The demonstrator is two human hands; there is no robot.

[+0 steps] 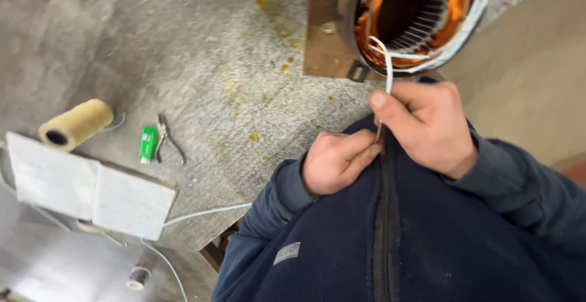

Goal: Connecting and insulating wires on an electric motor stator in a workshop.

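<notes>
Grey, worn tabletop (183, 46), scuffed, with yellow-brown stains and specks running from the far edge toward the middle; a lower, tan surface shows at the far right. On the left of the tabletop lie a spool of tan cord (76, 123), a small green lighter (147, 143) and a pair of small pliers (168, 140) just beside it; nearer, two pale flat slabs (91, 189) lie side by side, with a thin white cable (204, 213) trailing from under them. At the far right sits a motor stator (415, 15) with copper windings on a rusty plate (320, 39). A white sleeved lead (388, 70) hangs from the stator; the right hand (427, 125) pinches it, fingers closed; the left hand (336, 161) is curled shut, gripping a thin metal tool (379, 132) at the lead's lower end.
</notes>
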